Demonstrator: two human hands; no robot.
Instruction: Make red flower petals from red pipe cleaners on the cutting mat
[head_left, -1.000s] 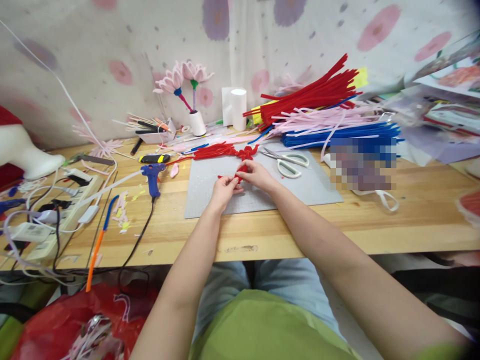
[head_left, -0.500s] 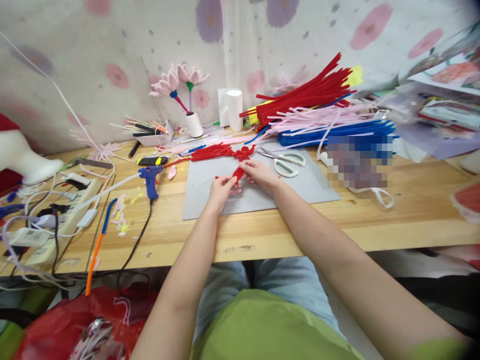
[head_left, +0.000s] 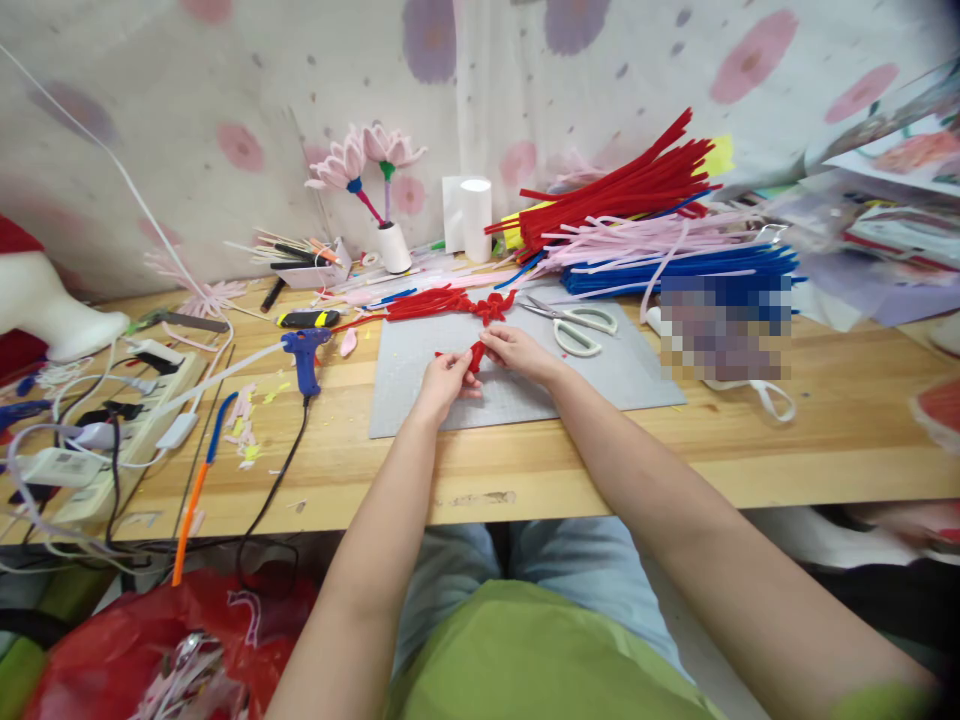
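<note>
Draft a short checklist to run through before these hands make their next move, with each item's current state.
1. Left hand grips the red piece: ok, pinched in its fingers.
2. Right hand grips it too: ok, at its far end.
3. Scissors apart from both hands: ok, lying to their right.
4. Grey mat free of other pieces: not ok, red stems lie on its far left.
5. Glue gun cool: cannot tell.

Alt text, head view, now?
Left hand and right hand pinch a fuzzy red piece over a flat grey mat on a wooden table. Pale-handled metal scissors lie on the mat, a blue glue gun left of it.
</note>
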